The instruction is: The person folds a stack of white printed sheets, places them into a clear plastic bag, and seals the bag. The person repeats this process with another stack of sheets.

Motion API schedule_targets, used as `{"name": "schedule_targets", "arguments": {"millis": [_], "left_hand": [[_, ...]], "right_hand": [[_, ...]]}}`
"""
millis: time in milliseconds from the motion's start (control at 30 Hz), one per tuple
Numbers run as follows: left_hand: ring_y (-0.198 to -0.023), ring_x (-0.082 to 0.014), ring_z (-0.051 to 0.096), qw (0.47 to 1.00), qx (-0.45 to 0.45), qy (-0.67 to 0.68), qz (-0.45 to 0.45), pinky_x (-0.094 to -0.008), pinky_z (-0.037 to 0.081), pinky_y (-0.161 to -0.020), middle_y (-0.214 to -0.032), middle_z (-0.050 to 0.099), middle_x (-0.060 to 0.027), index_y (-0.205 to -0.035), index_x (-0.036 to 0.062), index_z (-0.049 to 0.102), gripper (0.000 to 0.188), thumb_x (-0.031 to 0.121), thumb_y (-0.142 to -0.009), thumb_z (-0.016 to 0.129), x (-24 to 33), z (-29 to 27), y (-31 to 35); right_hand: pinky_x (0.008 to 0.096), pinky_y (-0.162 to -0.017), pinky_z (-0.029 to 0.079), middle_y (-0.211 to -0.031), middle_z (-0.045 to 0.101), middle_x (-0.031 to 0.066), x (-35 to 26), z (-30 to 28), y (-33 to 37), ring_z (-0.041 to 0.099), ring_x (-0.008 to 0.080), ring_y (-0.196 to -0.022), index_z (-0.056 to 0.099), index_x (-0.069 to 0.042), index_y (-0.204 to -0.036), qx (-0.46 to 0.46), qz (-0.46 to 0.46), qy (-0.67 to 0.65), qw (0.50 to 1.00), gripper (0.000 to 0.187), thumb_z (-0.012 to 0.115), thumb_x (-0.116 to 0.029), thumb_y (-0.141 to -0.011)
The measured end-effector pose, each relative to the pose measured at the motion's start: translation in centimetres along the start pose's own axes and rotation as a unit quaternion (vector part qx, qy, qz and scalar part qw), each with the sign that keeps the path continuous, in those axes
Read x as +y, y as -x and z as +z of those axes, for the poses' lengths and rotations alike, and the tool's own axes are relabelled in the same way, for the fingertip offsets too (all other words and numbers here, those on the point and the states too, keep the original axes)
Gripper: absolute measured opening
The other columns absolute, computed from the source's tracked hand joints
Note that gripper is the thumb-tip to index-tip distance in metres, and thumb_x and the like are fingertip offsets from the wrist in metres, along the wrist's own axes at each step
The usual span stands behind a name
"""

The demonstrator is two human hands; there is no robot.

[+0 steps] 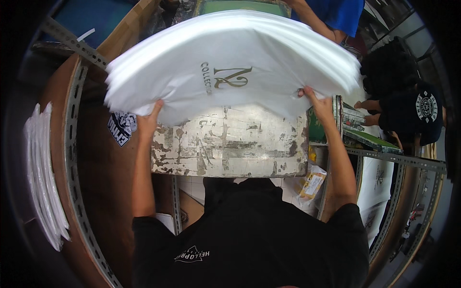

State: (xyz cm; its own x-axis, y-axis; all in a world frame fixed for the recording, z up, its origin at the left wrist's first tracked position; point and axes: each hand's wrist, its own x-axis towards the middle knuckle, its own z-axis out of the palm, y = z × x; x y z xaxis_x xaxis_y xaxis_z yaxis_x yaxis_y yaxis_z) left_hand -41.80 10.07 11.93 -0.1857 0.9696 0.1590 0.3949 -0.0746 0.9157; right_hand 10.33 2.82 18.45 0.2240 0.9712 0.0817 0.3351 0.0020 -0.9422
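Note:
A thick stack of white printed bags (273, 62), thin and sheet-like, bows in an arc above a worn, paint-chipped board (225, 149). The top one carries a dark gold printed design. At the stack's near left part, my left hand (151, 115) is closed on it with the thumb on top. My right hand (319, 102) pinches the near right part, creasing the material around the thumb. Beneath the bags, most of my fingers are hidden. The stack's layered edges fan out at both ends, and it covers the far part of the board.
Perforated metal shelf frames stand at left (72, 129) and right (403, 157). White wrapped packs (44, 173) lie far left. A yellow-and-clear package (311, 185) sits by my right forearm. One person in blue (343, 14) is beyond the stack; another in black (418, 113) is at right.

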Motion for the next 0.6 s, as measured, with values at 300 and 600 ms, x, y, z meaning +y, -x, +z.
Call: {"name": "schedule_targets", "arguments": {"millis": [300, 600], "left_hand": [[-0.143, -0.0291, 0.052, 0.845, -0.348, -0.276, 0.297, -0.0534, 0.031, -0.124, -0.140, 0.068, -0.0033, -0.121, 0.0123, 0.074, 0.030, 0.009, -0.100, 0.054, -7.8, 0.0, 3.0], [-0.148, -0.0306, 0.044, 0.761, -0.421, -0.371, 0.326, -0.0500, 0.034, -0.123, -0.157, 0.052, -0.0049, -0.141, 0.0166, 0.064, 0.054, -0.003, -0.092, 0.054, -8.5, 1.1, 3.5]], "right_hand": [[0.0423, -0.124, 0.037, -0.140, 0.066, 0.0041, 12.6, -1.2, 2.6, 0.062, 0.0261, -0.126, 0.057, -0.023, -0.150, -0.338, -0.331, 0.448, 0.759, 0.055, 0.052, -0.008, -0.097], [0.0434, -0.126, 0.034, -0.146, 0.056, 0.0106, 14.1, -1.7, 3.1, 0.040, 0.0336, -0.148, 0.047, -0.024, -0.156, -0.402, -0.261, 0.464, 0.745, 0.066, 0.055, -0.004, -0.094]]}}
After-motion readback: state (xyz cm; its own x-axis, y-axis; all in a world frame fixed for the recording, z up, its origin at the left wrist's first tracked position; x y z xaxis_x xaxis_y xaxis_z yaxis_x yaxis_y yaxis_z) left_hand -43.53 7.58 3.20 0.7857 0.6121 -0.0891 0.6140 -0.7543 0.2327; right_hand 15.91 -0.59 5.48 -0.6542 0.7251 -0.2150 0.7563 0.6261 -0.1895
